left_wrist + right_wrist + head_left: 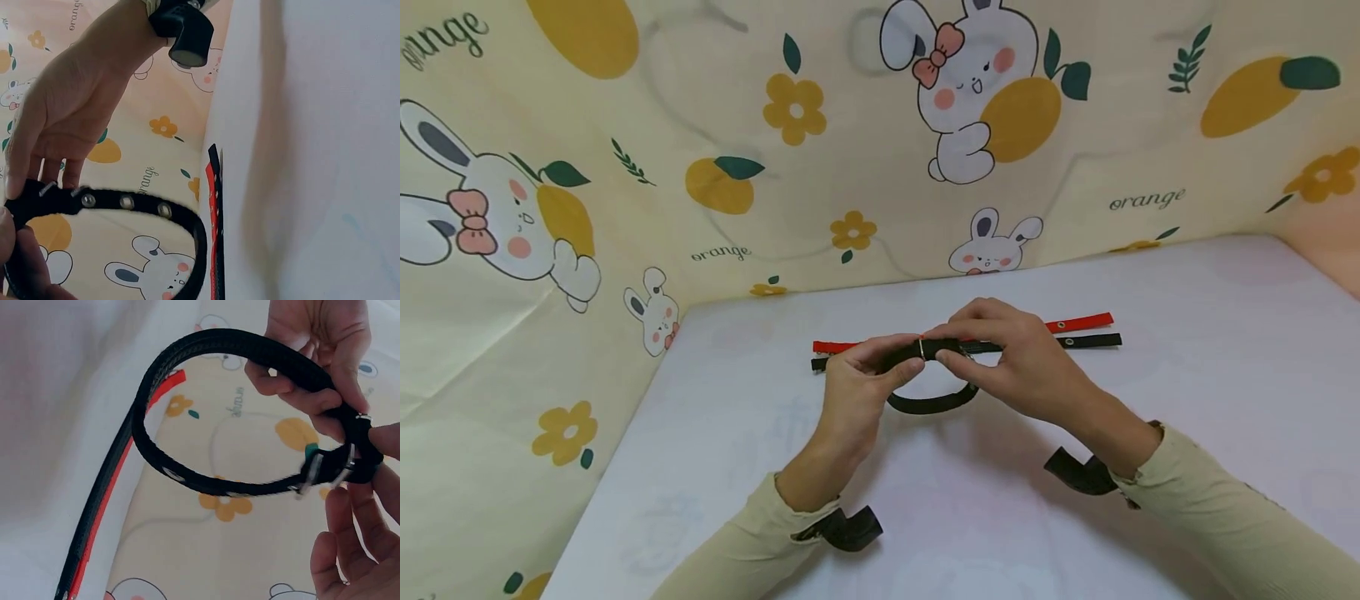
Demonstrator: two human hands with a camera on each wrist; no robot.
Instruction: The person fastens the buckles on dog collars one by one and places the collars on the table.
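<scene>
A black collar with metal eyelets and a buckle is bent into a loop and held above the table by both hands. My left hand pinches its upper left part between thumb and fingers. From the right, my right hand pinches the band near the buckle, its thumb close to the left thumb. In the right wrist view the left hand has its fingers curled round the band. A strap end passes through the buckle area, though fingers partly hide it.
Behind the hands, a red strap and a black strap, both with eyelets, lie side by side on the white table. A cream cloth with rabbits and oranges hangs behind and at the left.
</scene>
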